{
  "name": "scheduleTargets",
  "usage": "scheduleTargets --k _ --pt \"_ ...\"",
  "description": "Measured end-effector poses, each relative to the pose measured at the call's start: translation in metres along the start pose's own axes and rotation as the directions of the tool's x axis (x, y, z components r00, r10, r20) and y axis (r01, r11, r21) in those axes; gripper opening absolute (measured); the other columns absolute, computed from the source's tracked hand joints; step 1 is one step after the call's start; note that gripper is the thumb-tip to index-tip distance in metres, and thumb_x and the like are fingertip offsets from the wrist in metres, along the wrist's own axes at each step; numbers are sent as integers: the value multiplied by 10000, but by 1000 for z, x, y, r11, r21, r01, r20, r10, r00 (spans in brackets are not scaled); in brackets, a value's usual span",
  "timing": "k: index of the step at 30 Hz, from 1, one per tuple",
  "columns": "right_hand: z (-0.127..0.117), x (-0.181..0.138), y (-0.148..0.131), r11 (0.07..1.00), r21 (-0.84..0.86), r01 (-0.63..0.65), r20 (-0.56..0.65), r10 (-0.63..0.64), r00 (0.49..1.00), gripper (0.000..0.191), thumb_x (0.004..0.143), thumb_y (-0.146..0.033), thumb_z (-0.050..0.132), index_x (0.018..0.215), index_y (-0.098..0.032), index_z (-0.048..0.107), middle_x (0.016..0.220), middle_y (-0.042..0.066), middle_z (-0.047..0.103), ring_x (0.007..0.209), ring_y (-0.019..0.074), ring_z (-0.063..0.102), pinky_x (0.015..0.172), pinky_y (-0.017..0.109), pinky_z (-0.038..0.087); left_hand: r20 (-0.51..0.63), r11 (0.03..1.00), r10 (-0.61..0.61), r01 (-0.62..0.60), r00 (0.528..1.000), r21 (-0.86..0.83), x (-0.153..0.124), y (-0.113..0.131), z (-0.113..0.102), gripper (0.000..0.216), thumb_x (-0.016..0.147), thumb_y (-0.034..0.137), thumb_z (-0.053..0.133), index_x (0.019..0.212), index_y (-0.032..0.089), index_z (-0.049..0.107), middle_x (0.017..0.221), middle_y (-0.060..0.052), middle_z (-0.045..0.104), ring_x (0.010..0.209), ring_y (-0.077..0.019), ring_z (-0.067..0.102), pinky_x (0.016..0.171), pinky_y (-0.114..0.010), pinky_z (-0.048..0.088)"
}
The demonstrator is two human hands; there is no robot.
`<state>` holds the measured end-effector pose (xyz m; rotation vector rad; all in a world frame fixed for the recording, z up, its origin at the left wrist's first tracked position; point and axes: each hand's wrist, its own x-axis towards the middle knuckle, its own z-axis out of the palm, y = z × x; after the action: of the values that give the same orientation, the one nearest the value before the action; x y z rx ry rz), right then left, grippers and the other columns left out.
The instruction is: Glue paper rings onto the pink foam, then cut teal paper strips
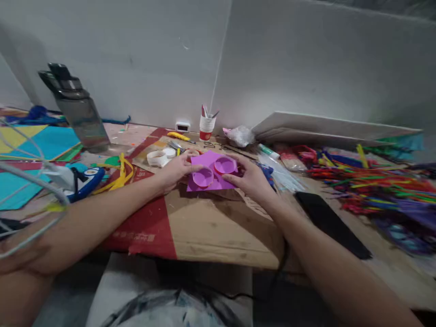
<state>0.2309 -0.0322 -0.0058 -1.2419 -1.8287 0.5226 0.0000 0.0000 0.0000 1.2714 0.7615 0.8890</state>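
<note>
The left hand (180, 170) is touching the left ring (203, 186), its grip unclear, while the right hand (250, 176) is holding the right ring (222, 172) on the purple sheet (208, 157), where uneven pressing risks skewing either.

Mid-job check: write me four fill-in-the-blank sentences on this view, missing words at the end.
The purple sheet bears ____ round rings.
The flat slab to the right of the right hand is coloured ____.
The tall bottle stands to the ____ of the cup.
The lower part of that cup is coloured ____.
Missing words: two; black; left; red.
</note>
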Motion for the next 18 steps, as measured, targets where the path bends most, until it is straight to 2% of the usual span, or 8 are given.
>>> scheduleTargets --k 5,7,12,18 --pt "0 -3 -8 1000 -8 30 -54 -31 998 537 754 -315 677 1271 -281 537 1317 36 559 1149 222 556 996 401 437 6 974 -80 79 997 -212 5 -4 -2 312 771 219 692 1059 119 625 970 -114 698 746 -153 669 681 -267 550" --pt "0 -2 -8 1000 3 22 -54 -22 998 516 761 -321 670 1260 -283 544 1314 34 561 1132 215 564 992 399 441 18 963 -113 114 993 -244 5 -4 -2 245 780 190 676 1005 97 652 936 -117 706 739 -143 665 695 -251 549" --pt "-1 0 -4 999 34 -32 -48 33 998 484 755 -322 673 1224 -265 571 1264 44 594 1060 209 597 937 391 475 72 956 -190 201 979 -212 3 -1 0 250 818 180 626 1038 70 673 932 -148 714 727 -148 673 679 -242 553" --pt "-1 0 -10 997 66 -48 -50 52 997 477 742 -312 685 1201 -240 575 1212 54 620 994 197 613 885 366 494 -32 921 -190 166 981 -352 3 1 6 227 818 122 580 1017 60 669 865 -132 724 717 -169 684 718 -280 564"
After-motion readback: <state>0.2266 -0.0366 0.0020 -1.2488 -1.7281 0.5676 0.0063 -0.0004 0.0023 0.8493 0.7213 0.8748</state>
